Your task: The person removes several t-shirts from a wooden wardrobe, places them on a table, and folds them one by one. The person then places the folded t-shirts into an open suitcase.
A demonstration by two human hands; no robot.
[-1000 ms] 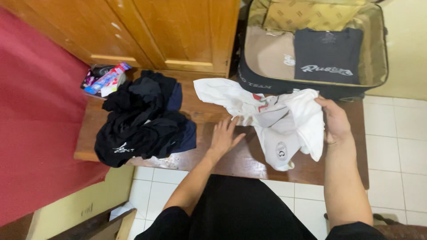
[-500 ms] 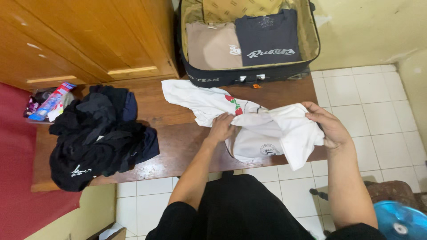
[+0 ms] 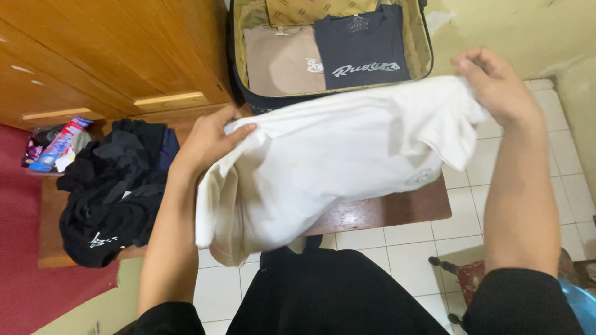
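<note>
**Hands spreading a white shirt above the surface**

Both hands raised and set well apart, each pinched shut on an upper edge of the white T-shirt (image 3: 335, 161). Left hand (image 3: 208, 136) clamped on the shirt's left corner, fingers curled over the fabric, thumb hidden behind it. Right hand (image 3: 496, 87) higher and farther out, gripping the opposite corner near the sleeve. Shirt stretched between the two, hanging in a slanted sheet, lifted off the wooden surface (image 3: 385, 211) and covering most of it; lower left hem drooping past the surface's near edge, over the black-clad lap. Small round print faintly visible near the shirt's right side.

Beyond the shirt, an open suitcase (image 3: 239, 93) holding a folded beige shirt (image 3: 279, 59) beside a folded dark grey shirt (image 3: 360, 49). Left of the left hand, a heap of black clothes (image 3: 108, 186) on the same surface, with a few small packets (image 3: 53, 146) just behind. White tiled floor (image 3: 521, 192) below.
</note>
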